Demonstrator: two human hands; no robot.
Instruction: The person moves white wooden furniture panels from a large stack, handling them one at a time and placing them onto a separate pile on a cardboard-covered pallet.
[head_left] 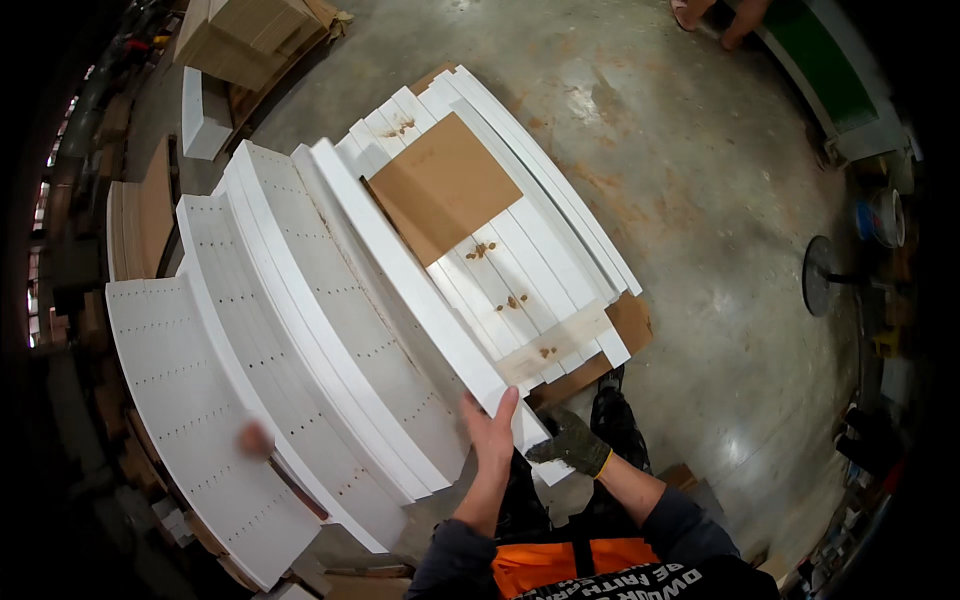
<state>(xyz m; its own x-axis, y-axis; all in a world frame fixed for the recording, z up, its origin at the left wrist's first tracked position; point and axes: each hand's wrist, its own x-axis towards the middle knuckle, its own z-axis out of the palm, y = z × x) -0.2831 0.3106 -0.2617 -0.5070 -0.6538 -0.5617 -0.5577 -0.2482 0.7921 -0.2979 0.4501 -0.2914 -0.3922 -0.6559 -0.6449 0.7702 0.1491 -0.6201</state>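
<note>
A long white board (410, 277) lies lengthwise along the left side of a stack of white planks (530, 260). My bare left hand (490, 430) grips the near part of this board, thumb up along its right edge, its other fingers partly hidden. At the board's near end is my right hand (572, 443), in a dark glove with a yellow cuff, closed around the corner; its fingertips are partly covered. A brown cardboard sheet (450, 185) rests on the plank stack, with small brown clumps (480, 250) scattered nearby.
Stacked white panels (220, 340) with rows of drilled holes stand to my left. Cardboard packs (245, 40) are at the far left. A black round base (818, 275) stands right, near a bucket (887, 218). Another person's feet (718, 20) show beside a green-topped unit (825, 70).
</note>
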